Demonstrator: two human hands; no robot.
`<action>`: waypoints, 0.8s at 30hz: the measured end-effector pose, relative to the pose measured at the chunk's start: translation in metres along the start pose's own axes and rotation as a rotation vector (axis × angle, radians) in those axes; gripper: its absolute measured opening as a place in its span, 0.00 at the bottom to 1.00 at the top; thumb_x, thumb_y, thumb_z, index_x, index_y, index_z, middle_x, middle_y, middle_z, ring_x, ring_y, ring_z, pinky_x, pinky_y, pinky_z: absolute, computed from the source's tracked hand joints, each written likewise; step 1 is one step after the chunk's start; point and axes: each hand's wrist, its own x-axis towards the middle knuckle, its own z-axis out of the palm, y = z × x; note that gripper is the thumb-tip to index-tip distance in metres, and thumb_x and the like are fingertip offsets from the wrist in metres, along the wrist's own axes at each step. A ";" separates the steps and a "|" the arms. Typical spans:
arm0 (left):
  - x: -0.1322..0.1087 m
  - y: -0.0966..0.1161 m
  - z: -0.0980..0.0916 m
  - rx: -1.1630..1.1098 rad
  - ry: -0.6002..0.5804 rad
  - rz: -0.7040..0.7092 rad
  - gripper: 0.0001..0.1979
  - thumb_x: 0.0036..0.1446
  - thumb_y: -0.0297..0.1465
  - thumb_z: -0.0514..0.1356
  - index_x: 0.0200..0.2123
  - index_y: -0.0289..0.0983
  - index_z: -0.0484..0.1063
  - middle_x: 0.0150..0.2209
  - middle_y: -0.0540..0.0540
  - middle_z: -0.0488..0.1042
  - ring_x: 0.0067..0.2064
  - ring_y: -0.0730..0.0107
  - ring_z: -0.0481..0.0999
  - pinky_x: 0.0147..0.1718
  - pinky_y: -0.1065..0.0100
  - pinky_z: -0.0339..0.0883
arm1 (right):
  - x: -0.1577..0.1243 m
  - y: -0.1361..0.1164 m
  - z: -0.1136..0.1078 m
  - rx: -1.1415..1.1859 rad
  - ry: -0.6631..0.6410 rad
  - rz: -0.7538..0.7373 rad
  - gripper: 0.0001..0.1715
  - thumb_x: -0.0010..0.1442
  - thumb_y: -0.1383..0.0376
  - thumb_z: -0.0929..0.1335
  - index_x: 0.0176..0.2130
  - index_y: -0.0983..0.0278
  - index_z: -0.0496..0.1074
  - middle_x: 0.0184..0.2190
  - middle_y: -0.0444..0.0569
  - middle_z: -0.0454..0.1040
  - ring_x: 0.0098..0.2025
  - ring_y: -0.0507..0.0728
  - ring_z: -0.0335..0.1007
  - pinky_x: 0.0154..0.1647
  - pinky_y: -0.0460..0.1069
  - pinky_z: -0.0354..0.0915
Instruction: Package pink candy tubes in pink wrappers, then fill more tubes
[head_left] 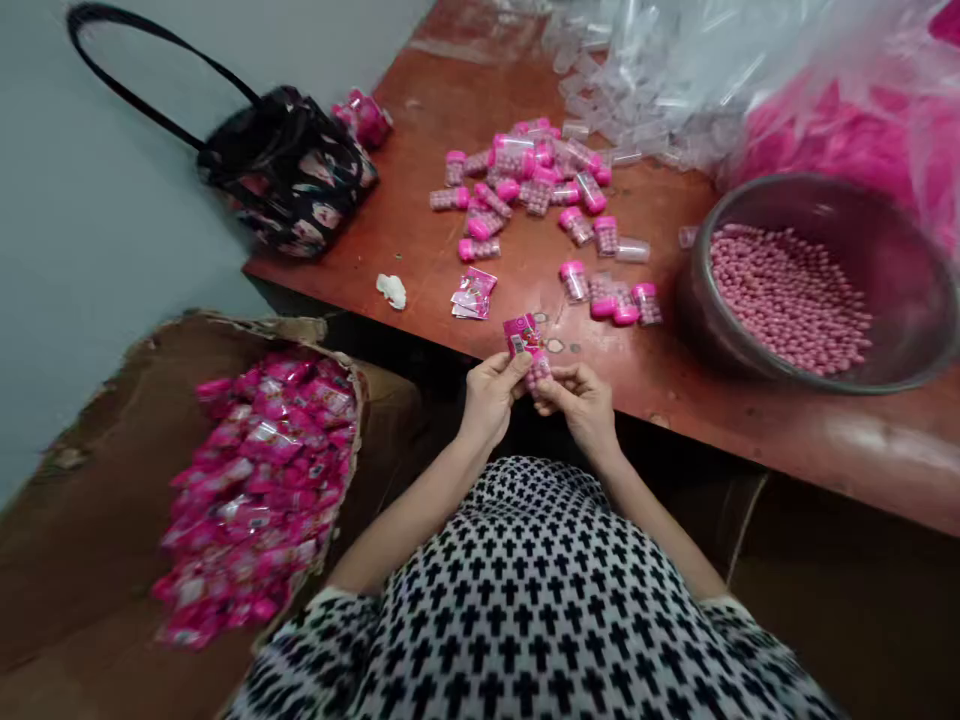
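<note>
Just off the table's front edge, my left hand (pixel 489 398) pinches a pink printed label (pixel 523 333) with a barcode on it. My right hand (pixel 583 405) has its fingers closed on the lower end of a small clear bottle (pixel 538 370) of pink balls, which sits against the label. My left thumb also lies close to the bottle, and the fingers hide part of it. A few loose printed labels (pixel 474 292) lie on the table beyond my left hand. Several filled bottles (pixel 517 165) with pink caps are heaped farther back, with others (pixel 609 297) closer in.
A dark bowl (pixel 705 290) of pink balls stands at the right of the red-brown table (pixel 750 430). Behind it are clear empty bottles (pixel 637 110) and a bag of pink pieces (pixel 840 140). At left are a handbag (pixel 292 170), white scrap (pixel 391 291) and carton (pixel 97 520) of pink packs.
</note>
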 end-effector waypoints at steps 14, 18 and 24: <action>-0.007 -0.005 0.006 -0.030 -0.006 -0.041 0.16 0.42 0.39 0.69 0.26 0.30 0.75 0.24 0.47 0.74 0.24 0.77 0.70 0.26 0.73 0.67 | 0.000 0.006 -0.005 0.027 0.050 -0.071 0.12 0.48 0.62 0.74 0.31 0.65 0.71 0.21 0.42 0.77 0.17 0.48 0.70 0.15 0.41 0.66; -0.004 0.000 0.003 -0.128 -0.088 -0.083 0.17 0.44 0.41 0.67 0.30 0.31 0.76 0.27 0.44 0.76 0.27 0.73 0.74 0.29 0.70 0.69 | 0.001 0.005 -0.007 0.027 0.063 -0.087 0.12 0.48 0.62 0.74 0.31 0.65 0.71 0.22 0.42 0.77 0.17 0.48 0.70 0.15 0.40 0.66; -0.003 -0.005 0.007 -0.114 -0.042 -0.049 0.15 0.36 0.35 0.72 0.24 0.31 0.75 0.23 0.48 0.74 0.25 0.76 0.72 0.27 0.73 0.69 | -0.004 0.004 0.002 -0.023 0.171 -0.193 0.13 0.48 0.61 0.74 0.32 0.65 0.70 0.22 0.41 0.77 0.19 0.48 0.71 0.18 0.42 0.70</action>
